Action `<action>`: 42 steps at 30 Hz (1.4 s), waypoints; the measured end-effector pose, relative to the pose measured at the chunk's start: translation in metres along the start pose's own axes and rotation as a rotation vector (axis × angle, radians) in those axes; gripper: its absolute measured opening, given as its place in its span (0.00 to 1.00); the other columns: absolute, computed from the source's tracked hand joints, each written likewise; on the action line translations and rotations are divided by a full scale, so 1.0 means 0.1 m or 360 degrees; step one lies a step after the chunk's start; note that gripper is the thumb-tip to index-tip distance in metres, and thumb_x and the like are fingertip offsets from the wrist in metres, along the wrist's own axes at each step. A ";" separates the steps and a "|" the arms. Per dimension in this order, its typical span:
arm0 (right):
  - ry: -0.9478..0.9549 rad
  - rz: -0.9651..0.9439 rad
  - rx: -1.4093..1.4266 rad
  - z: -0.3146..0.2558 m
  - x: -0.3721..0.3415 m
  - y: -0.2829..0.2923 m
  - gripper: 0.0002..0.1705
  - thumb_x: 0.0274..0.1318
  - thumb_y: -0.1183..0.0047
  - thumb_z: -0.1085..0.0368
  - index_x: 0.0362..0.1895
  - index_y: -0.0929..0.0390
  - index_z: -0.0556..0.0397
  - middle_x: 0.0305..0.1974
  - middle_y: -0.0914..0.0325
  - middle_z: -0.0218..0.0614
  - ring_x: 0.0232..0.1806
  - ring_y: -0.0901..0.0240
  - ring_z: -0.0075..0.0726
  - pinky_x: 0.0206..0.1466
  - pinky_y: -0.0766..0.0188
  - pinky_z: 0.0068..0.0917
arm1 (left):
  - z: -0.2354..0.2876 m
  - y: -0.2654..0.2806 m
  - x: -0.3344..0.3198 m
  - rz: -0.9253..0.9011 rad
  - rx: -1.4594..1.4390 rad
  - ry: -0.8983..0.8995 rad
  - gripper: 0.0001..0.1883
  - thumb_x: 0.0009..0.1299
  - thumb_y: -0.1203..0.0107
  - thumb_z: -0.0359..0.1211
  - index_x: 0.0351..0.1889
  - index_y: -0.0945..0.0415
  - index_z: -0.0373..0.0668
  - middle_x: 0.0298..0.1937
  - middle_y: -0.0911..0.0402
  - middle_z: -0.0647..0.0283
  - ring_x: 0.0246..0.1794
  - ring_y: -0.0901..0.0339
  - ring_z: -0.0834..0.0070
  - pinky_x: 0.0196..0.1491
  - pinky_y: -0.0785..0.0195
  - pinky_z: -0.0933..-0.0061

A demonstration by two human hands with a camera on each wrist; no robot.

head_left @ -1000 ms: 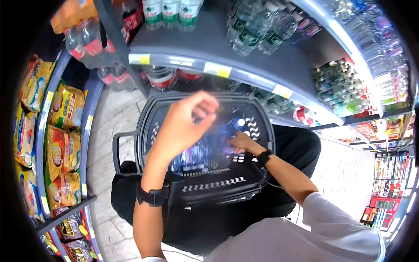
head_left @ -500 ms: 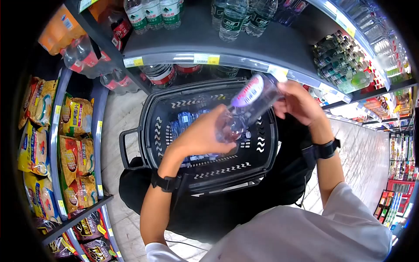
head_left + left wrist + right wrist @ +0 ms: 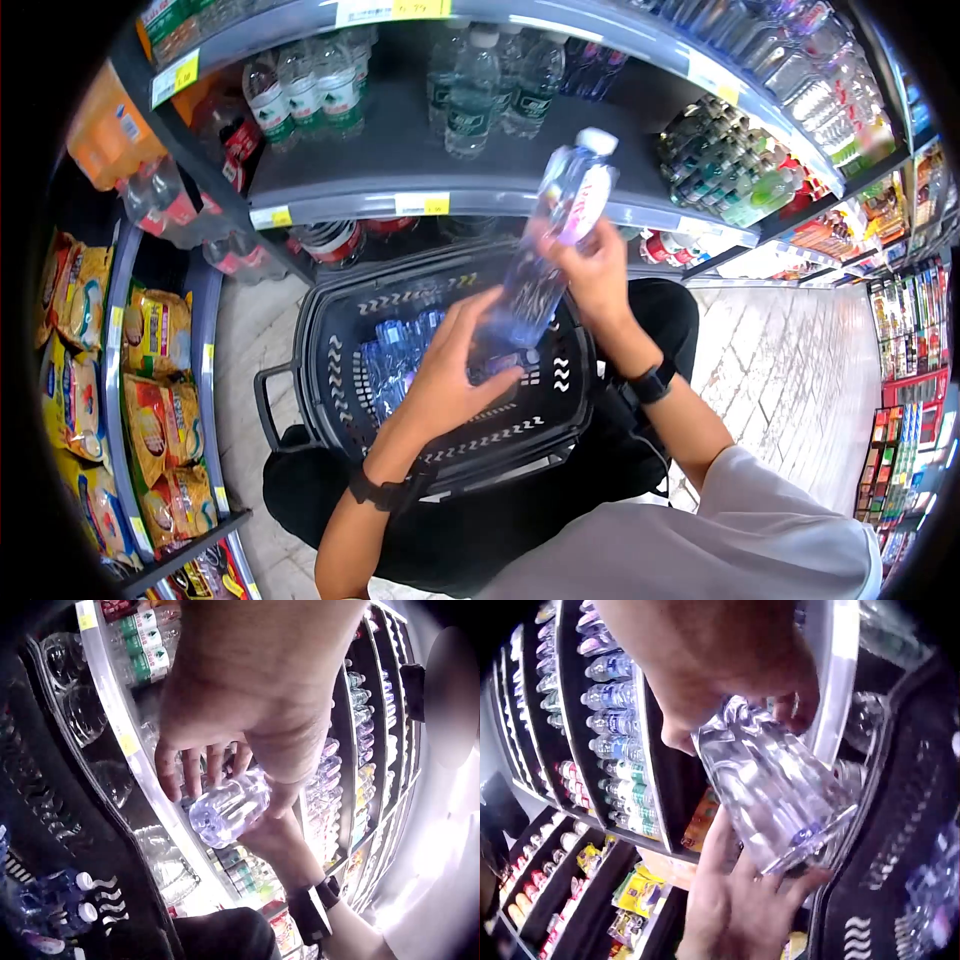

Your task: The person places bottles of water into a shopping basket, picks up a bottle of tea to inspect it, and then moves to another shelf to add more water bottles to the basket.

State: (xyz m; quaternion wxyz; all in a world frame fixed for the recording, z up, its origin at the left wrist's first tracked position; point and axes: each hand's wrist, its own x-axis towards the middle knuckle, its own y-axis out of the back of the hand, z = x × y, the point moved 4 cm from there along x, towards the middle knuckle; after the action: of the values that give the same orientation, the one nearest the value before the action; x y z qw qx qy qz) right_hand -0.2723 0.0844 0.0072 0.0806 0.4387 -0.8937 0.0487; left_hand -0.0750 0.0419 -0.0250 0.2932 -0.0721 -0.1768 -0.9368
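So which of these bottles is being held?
The tilted, white-capped bottle in the right hand, its base over the basket; no other bottle is gripped.

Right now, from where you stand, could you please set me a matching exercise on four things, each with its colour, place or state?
1. Cap
2. Right hand
3. Basket
4. Left hand

A. Black, with bottles inside
B. Open, near the base of the held bottle
C. White, at the top end of the held bottle
D. Gripping the held bottle

Pairs: 1-C, 2-D, 3-A, 4-B
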 end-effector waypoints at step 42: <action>0.1174 0.0446 -0.1345 1.70 5.66 3.83 0.17 0.55 0.40 0.61 0.48 0.21 0.55 0.37 0.18 0.37 0.34 0.24 0.36 0.40 0.29 0.33 | -0.39 0.03 0.08 -0.0425 -0.0085 0.0586 0.14 0.65 0.39 0.32 0.48 0.24 0.44 0.43 0.17 0.59 0.44 0.20 0.62 0.51 0.32 0.64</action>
State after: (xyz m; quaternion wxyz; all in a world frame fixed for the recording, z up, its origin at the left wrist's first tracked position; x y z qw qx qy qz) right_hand -0.9333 -0.1482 -0.0601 0.5479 0.1999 -0.7978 -0.1525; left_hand -0.0813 0.0208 -0.0581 0.1919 0.1164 -0.1034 -0.9690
